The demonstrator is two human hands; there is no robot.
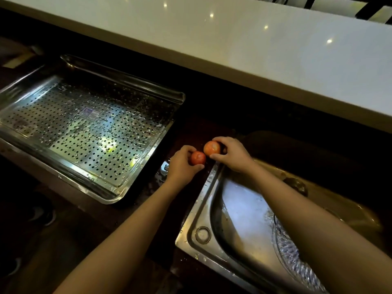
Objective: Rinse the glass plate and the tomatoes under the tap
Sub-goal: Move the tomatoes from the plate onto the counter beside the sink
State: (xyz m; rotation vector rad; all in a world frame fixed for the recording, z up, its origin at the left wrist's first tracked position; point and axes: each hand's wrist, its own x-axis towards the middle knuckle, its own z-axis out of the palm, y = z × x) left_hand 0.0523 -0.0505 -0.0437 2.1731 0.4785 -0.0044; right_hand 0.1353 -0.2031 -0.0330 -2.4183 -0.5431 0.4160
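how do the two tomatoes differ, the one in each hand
The tomato in the right hand, call it the right tomato, looks larger than the left tomato held by the left hand. The right tomato is paler, orange-red with a light sheen; the left tomato is a deeper red. The right tomato sits farther from the camera, the left tomato nearer. Both are round, gripped between fingers and thumb, over the dark counter beside the sink.
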